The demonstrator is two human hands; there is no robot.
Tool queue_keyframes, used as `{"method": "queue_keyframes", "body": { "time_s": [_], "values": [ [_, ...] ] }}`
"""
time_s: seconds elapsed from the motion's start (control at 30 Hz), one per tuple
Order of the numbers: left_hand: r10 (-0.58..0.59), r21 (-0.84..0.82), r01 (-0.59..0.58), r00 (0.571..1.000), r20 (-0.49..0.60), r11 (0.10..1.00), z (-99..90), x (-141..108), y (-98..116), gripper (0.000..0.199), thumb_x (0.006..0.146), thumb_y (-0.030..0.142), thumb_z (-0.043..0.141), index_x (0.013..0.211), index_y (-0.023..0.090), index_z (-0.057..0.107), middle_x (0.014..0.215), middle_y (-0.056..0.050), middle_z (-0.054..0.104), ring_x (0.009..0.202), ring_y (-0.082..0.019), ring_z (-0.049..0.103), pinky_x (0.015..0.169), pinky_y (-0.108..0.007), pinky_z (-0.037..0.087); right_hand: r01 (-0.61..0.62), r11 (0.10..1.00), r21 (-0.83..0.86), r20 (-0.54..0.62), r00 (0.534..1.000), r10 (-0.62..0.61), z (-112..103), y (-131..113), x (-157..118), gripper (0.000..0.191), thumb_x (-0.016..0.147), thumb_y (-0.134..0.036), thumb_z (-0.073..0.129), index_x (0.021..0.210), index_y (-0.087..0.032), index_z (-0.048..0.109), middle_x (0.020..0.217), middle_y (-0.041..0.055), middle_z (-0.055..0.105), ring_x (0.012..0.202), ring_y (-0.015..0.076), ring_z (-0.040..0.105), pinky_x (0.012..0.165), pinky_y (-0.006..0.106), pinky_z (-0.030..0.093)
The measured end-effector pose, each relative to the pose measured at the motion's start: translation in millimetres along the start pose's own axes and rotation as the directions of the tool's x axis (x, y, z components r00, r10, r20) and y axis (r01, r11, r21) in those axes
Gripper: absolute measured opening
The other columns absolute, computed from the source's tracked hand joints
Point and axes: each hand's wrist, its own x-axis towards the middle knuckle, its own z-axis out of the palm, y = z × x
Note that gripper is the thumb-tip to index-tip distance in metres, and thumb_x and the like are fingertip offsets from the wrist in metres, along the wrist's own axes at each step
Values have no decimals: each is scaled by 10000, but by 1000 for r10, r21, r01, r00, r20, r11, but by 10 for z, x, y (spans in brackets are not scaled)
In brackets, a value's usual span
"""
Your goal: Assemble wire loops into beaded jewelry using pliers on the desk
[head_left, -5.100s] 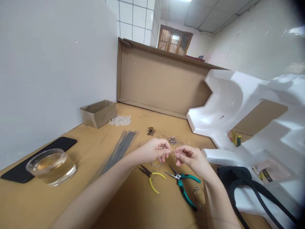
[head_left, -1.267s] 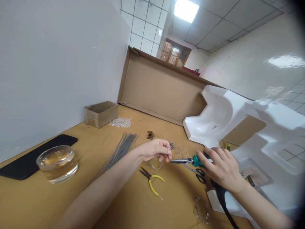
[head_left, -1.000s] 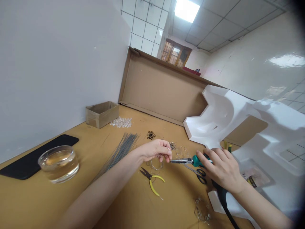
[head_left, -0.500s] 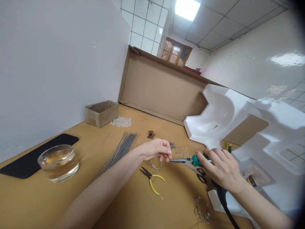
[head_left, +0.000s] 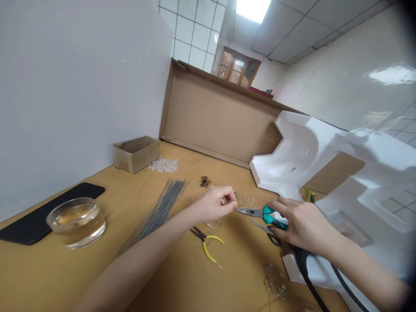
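My left hand (head_left: 218, 203) is closed in a pinch on a thin wire (head_left: 230, 201) near the middle of the table. Fingers of my right hand (head_left: 300, 219) wrap round the green handles of the long-nose pliers (head_left: 256, 212), whose tips touch or nearly touch my left fingertips. Below my left hand lie yellow-handled cutters (head_left: 208, 247), their handles apart. Scissors (head_left: 273, 236) with black handles lie under the pliers. A bundle of grey wires (head_left: 162, 206) passes behind my left forearm.
A glass bowl of liquid (head_left: 78, 223) stands by a black mat (head_left: 35, 216). Further back are a cardboard box (head_left: 136, 156), clear beads (head_left: 164, 164) and black rings (head_left: 205, 181). White foam (head_left: 289, 151) stands at the right. Wire loops (head_left: 274, 281) lie at the front right.
My left hand has turned, with its fingers more curled. My right hand has shifted on the pliers, showing more of the green handles, which stand further apart. The view has moved slightly.
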Motion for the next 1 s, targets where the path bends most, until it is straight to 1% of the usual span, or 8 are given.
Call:
{"method": "queue_keyframes", "body": {
  "time_s": [0.1, 0.17, 0.3, 0.37, 0.43, 0.6, 0.8, 1.0],
  "values": [
    [97, 115, -99, 995, 22, 988, 11, -26, 18, 82, 765, 165, 508, 694, 162, 549, 733, -14, 624, 662, -108, 571, 613, -206, 428, -50, 996, 75, 80, 996, 44, -84, -8, -11, 202, 686, -252, 571, 887, -250, 593, 685, -15, 585, 593, 152, 557, 499, 247, 274],
    [94, 120, -98, 995, 37, 988, 14, -23, 18, 93, 778, 178, 509, 704, 166, 563, 737, -11, 631, 675, -109, 571, 617, -202, 421, -75, 994, 81, 97, 993, 67, -108, -14, -20, 205, 676, -250, 568, 879, -252, 595, 670, -17, 588, 577, 154, 552, 496, 247, 271],
    [-17, 64, 13, 998, 53, 998, -18, 22, -3, 118, 779, 275, 569, 765, 166, 613, 741, -12, 632, 670, -113, 558, 591, -203, 401, -94, 995, 47, 69, 993, 90, -100, 6, -39, 146, 665, -244, 566, 809, -245, 592, 671, -13, 587, 573, 152, 551, 488, 245, 258],
    [-25, 51, 21, 998, 65, 998, -65, 45, -8, 142, 749, 301, 614, 746, 161, 629, 754, -13, 618, 659, -108, 541, 593, -206, 396, -92, 996, 21, 56, 994, 91, -86, 38, -51, 134, 662, -252, 570, 794, -242, 593, 664, -11, 585, 575, 154, 554, 485, 245, 251],
    [-30, 35, 28, 997, 73, 999, -125, 58, -1, 136, 741, 284, 622, 704, 153, 629, 751, -14, 607, 655, -102, 533, 610, -211, 400, -96, 995, 0, 55, 994, 96, -71, 75, -59, 140, 672, -271, 569, 806, -246, 596, 665, -13, 590, 572, 153, 557, 485, 245, 246],
    [-168, 19, 167, 976, 135, 986, -223, 50, 39, 75, 741, 220, 604, 730, 151, 630, 682, -2, 611, 602, -92, 527, 589, -211, 403, -110, 994, 10, 98, 989, 108, -41, 113, -43, 206, 677, -294, 570, 878, -267, 607, 670, -25, 603, 557, 154, 561, 481, 247, 249],
    [-251, -168, 272, 958, 136, 947, -217, 49, 27, 92, 758, 235, 602, 748, 146, 583, 640, 4, 612, 593, -92, 568, 600, -220, 445, -113, 990, 82, 108, 989, 104, -24, 64, 1, 228, 668, -251, 563, 890, -274, 614, 671, -31, 619, 562, 152, 562, 495, 248, 293],
    [-203, -319, 252, 962, 181, 913, -239, 74, -34, 184, 715, 289, 675, 740, 129, 587, 614, 5, 609, 564, -83, 572, 603, -231, 470, -117, 984, 133, 127, 987, 100, -26, 64, 4, 147, 680, -246, 564, 820, -262, 608, 654, -31, 604, 563, 148, 555, 501, 247, 318]
  ]
}}
